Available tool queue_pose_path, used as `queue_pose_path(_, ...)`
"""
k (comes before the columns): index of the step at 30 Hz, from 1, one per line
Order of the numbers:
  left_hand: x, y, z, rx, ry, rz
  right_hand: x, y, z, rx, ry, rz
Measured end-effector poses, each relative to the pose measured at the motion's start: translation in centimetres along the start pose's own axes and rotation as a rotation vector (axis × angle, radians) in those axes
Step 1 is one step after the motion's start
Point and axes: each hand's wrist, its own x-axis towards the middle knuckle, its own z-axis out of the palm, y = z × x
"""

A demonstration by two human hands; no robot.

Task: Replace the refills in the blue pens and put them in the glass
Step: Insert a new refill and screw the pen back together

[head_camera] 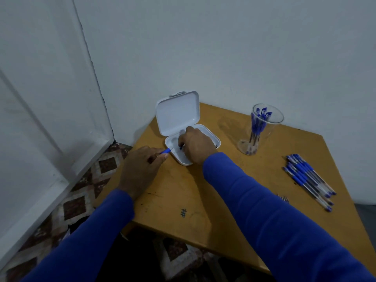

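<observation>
My left hand [140, 167] grips a blue pen [165, 151] near the table's left edge; only its blue end shows past my fingers, pointing at the white box. My right hand [195, 145] reaches into the open white box [215, 140], fingers curled down around something small and dark that I cannot make out. A clear glass [262, 129] holding several blue pens stands to the right of the box. Several more blue pens [309, 180] lie in a row at the table's right side.
The box lid [177, 112] stands open against the white wall. The wooden table [183, 192] has a small pen mark near its front. A few small metal pieces [283, 198] lie near the loose pens. Patterned floor and a white door are at the left.
</observation>
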Motion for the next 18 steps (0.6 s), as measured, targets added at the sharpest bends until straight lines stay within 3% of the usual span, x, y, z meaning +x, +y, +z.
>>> queue_pose_path(10,0.1,-0.2,0.2,0.018,-0.007,-0.016,0.3,0.2,0.0,-0.125,-0.015,-0.168)
queue_pose_path(18,-0.2,0.3,0.0,-0.003,0.002,-0.039,0.1,0.4,-1.3,-0.224,-0.098,-0.186)
